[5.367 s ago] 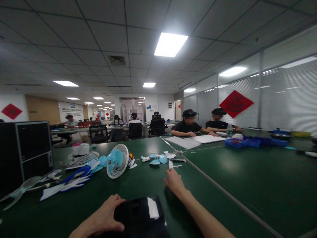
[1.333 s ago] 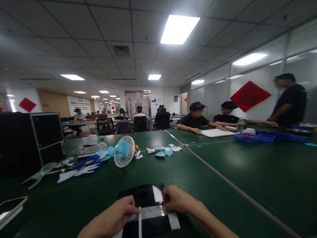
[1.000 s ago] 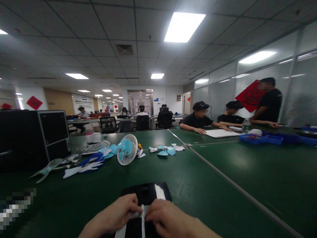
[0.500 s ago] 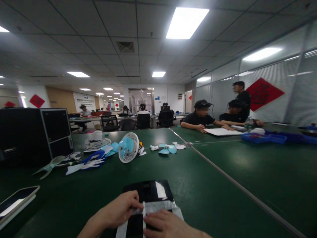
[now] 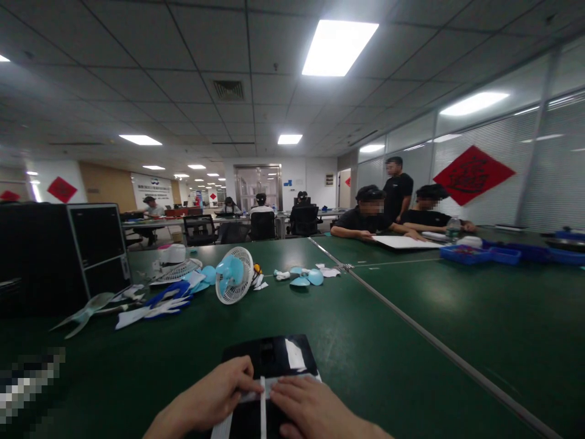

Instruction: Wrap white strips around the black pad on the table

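Note:
A glossy black flat panel (image 5: 244, 350) lies in front of me on the green table, with a bright white patch on its upper right. A narrow white strip (image 5: 262, 408) runs lengthwise down its middle, and a pale, see-through band crosses it under my fingers. My left hand (image 5: 217, 393) rests at the panel's left, its index finger stretched out to the strip, other fingers bent. My right hand (image 5: 311, 402) lies flat over the band on the right, fingers side by side. Both hands hide much of the panel's lower part. What the panel belongs to I cannot tell.
Beyond the panel stand a small white-and-blue fan (image 5: 234, 275) and loose blue fan blades (image 5: 306, 277). Gloves (image 5: 155, 308) and a black computer case (image 5: 59, 250) are at left. Blue trays (image 5: 466, 254) lie right; people sit across the table.
My right hand has shifted slightly up over the band, covering more of it. My left index finger has straightened toward the strip. The view has turned a little; a standing person has moved left.

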The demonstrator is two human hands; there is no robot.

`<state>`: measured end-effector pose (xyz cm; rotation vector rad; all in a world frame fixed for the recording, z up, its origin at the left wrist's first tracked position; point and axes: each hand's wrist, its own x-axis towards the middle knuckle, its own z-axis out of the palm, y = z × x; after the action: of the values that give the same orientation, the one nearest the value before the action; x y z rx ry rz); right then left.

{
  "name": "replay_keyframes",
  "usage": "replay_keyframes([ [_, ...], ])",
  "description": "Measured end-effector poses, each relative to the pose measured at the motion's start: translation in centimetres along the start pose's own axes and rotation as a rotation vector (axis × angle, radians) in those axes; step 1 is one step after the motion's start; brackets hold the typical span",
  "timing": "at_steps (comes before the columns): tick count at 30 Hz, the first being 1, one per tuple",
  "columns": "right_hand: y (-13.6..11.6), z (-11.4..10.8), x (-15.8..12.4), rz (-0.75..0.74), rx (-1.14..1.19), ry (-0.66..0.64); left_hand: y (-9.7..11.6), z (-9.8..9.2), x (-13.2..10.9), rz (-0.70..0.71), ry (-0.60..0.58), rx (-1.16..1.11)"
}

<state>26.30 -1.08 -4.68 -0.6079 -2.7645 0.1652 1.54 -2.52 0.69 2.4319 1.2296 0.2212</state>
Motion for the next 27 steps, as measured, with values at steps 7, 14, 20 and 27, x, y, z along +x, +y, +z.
replay_keyframes([
  [7,-0.3,-3.1,-1.8,0.142,0.12,-0.002,-0.5,-0.4,-0.5,-0.015,-0.01,-0.029],
  [14,-0.2,-5.5,-3.9,0.159,0.132,-0.001,-0.8,-0.9,-1.2,-0.094,-0.006,-0.077],
  [20,0.4,-4.9,-4.4,0.181,0.102,0.031,-1.3,-0.7,-1.6,-0.114,0.033,-0.128],
  [27,0.9,-4.4,-4.3,0.195,0.089,0.031,0.2,-1.2,-1.7,-0.142,0.064,-0.167],
])
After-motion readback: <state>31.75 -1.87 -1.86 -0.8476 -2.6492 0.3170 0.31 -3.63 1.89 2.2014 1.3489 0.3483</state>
